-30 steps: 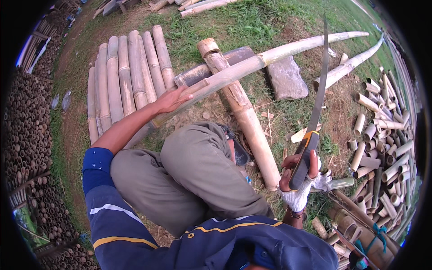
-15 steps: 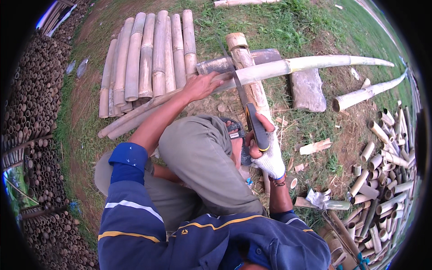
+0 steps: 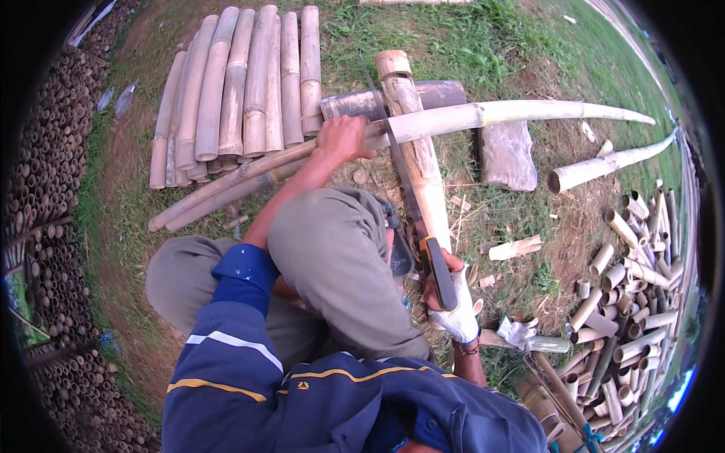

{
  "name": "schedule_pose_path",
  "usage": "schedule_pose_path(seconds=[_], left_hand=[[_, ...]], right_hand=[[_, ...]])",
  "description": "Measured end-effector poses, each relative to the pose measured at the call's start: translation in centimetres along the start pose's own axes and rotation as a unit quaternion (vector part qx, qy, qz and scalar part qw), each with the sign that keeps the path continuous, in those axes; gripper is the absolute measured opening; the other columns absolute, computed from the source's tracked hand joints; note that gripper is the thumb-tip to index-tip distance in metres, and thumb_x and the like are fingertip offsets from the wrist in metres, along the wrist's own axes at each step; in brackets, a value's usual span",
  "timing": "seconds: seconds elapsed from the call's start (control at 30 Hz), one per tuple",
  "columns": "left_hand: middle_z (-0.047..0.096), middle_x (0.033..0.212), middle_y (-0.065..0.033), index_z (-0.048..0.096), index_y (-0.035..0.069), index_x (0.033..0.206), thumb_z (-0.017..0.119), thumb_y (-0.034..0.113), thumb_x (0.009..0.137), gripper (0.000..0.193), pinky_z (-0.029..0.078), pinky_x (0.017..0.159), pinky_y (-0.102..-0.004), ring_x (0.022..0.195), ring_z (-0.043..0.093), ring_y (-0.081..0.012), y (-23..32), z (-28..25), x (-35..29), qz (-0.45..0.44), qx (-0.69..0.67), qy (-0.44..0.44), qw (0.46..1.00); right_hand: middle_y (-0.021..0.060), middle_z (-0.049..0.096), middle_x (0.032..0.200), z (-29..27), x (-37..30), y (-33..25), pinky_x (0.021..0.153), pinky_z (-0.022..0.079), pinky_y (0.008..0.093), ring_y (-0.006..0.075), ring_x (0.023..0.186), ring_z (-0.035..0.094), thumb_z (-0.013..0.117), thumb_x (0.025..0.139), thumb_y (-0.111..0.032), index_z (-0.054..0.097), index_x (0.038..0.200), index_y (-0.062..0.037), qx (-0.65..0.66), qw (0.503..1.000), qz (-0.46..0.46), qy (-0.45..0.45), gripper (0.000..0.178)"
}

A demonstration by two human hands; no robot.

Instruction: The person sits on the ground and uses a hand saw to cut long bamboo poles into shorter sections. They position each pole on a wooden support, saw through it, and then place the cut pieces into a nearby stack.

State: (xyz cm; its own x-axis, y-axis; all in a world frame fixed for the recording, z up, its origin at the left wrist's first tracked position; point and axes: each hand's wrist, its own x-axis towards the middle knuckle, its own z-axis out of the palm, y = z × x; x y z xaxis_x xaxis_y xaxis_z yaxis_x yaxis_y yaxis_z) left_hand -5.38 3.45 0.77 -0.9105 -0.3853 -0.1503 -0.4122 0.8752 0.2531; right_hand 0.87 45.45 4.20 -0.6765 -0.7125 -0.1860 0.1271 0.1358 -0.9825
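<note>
A long pale bamboo pole lies crosswise in front of me, over a split bamboo support and a dark round log. My left hand is closed over the pole, just left of the saw blade, its fingers curled. In a white knit glove that leaves fingers bare, my right hand grips the black and yellow handle of a handsaw. The blade stands across the pole, its tip beyond the far side. A second bamboo pole runs alongside the first at the left.
Several cut bamboo lengths lie side by side at the far left. A stone block sits under the pole at right. Another pole and a heap of short bamboo pieces are farther right. A crumpled white glove lies nearby.
My right hand has drawn the saw back toward my body, so the handle is nearer me. My left hand's fingers have curled in more on the pole. The view has shifted slightly.
</note>
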Motion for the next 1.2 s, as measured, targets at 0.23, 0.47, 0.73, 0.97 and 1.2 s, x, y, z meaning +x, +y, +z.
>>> schedule_pose_path(seconds=[0.23,0.47,0.73,0.97,1.2], left_hand=[[0.081,0.113,-0.0236,0.073,0.009,0.141,0.098,0.048,0.066,0.089,0.062,0.099,-0.0476,0.108,0.079,-0.0369,-0.1,-0.5,0.5,-0.018,-0.009,-0.03,0.999],[0.081,0.118,-0.0197,0.075,0.011,0.141,0.098,0.049,0.066,0.087,0.061,0.101,-0.0474,0.112,0.078,-0.0367,0.8,-1.5,0.4,-0.021,-0.004,-0.033,0.999],[0.08,0.122,-0.0228,0.073,0.011,0.143,0.098,0.05,0.064,0.091,0.06,0.104,-0.0459,0.115,0.077,-0.0374,0.3,-1.7,0.7,-0.038,-0.019,-0.051,0.998],[0.08,0.117,-0.0241,0.073,0.006,0.143,0.097,0.054,0.064,0.096,0.06,0.102,-0.0462,0.114,0.077,-0.0384,1.1,-2.6,0.8,-0.024,-0.018,-0.052,0.998],[0.078,0.124,-0.0273,0.069,0.004,0.146,0.095,0.065,0.061,0.108,0.059,0.102,-0.0497,0.117,0.076,-0.0407,0.5,-2.7,1.2,0.014,-0.009,-0.057,0.998]], right_hand=[[0.0131,0.06,0.135,-0.9,5.8,5.9,0.101,0.05,0.0304,0.0178,0.114,0.061,0.066,0.09,0.001,0.045,0.156,-0.0008,0.007,0.998,0.046,0.034,0.069],[0.0148,0.069,0.116,3.6,16.4,-2.4,0.084,0.055,0.0343,0.0212,0.096,0.067,0.069,0.084,-0.005,0.056,0.149,-0.0006,-0.119,0.985,-0.106,0.062,0.066],[0.011,0.061,0.13,-0.3,-1.0,4.5,0.1,0.054,0.0316,0.017,0.112,0.064,0.057,0.106,-0.019,0.048,0.152,-0.0047,0.012,0.997,0.045,0.062,0.049],[0.0059,0.065,0.1,3.2,15.6,-0.5,0.077,0.054,0.0305,0.013,0.085,0.063,0.065,0.091,-0.003,0.058,0.144,-0.0025,-0.005,0.992,-0.096,0.08,0.054],[0.0036,0.064,0.097,1.7,16.7,-1.1,0.07,0.054,0.0278,0.0107,0.077,0.065,0.062,0.096,0.0,0.051,0.149,-0.0045,0.057,0.996,-0.051,0.052,0.055]])
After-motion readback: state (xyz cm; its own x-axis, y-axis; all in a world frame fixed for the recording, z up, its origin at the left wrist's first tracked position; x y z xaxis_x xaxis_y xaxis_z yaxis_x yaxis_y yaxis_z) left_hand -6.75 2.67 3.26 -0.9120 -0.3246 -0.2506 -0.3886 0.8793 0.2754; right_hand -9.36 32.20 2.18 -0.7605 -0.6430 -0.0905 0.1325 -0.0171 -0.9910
